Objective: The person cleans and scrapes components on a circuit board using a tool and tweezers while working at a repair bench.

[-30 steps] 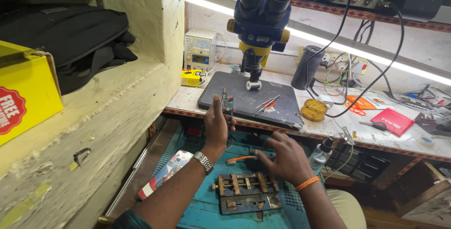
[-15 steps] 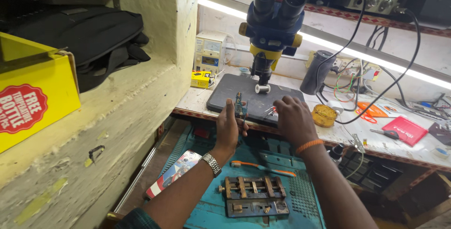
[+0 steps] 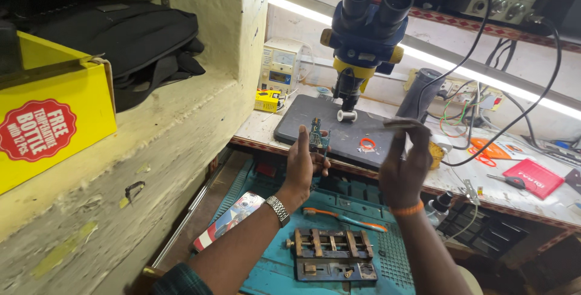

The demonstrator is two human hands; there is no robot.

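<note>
Hands raised over the counter (image 3: 544,201): the left hand (image 3: 302,165) pinches a small circuit board (image 3: 318,134) upright in its fingers (image 3: 321,147), above the dark mat (image 3: 345,134) under the microscope (image 3: 366,29). The right hand (image 3: 404,168) closes its fingers (image 3: 407,127) on a thin dark strip (image 3: 396,123).
</note>
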